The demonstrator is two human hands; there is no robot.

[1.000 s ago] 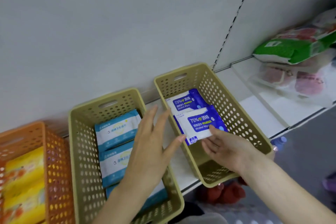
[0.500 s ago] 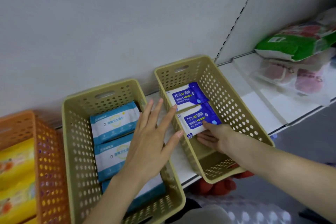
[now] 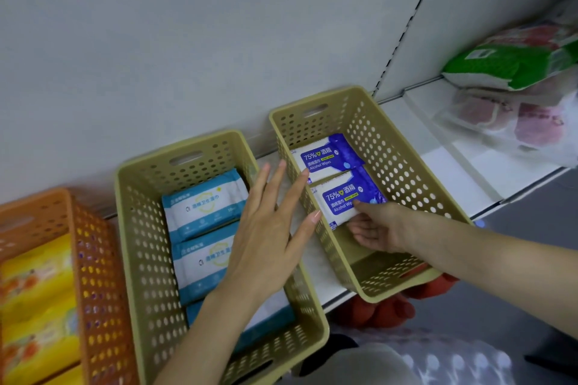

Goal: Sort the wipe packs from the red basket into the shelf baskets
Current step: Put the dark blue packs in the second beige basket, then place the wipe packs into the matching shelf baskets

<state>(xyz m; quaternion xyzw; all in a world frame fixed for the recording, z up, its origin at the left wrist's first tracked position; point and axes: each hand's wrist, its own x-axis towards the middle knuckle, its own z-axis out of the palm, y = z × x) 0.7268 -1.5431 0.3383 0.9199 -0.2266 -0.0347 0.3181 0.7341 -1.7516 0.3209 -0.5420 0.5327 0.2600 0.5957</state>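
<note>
- Lowered since a second ago, the near wipe pack (image 3: 341, 200) is now down inside the right beige basket (image 3: 416, 147), where earlier it was held above the rim.
- It lies just in front of the far wipe pack (image 3: 328, 156), their long edges side by side and seemingly touching.
- Both are flat, soft pouches, white along the left and deep blue on the right, with a blue label panel.
- Each label reads "75%" beside a small shield mark, then Chinese characters, then "Alcohol Wipes" below.
- The right hand (image 3: 378, 228) reaches in over the basket's right side and pinches the near pack's front edge, thumb on top and fingers beneath.
- The left hand (image 3: 269, 228) has stayed flat with fingers straight and spread, holding nothing, over the gap between the two beige baskets; whether its fingertips touch the right basket's wall I cannot tell.
- The middle beige basket (image 3: 140, 228) holds a row of light-blue packs (image 3: 203, 206), white and pale blue with Chinese print I can only partly make out.
- The orange basket (image 3: 93, 259) at the left holds yellow packs (image 3: 34, 275), their print too blurred to read.
- All three baskets stand on the white shelf (image 3: 463, 172); a green bag (image 3: 506, 66) lies further right.
</note>
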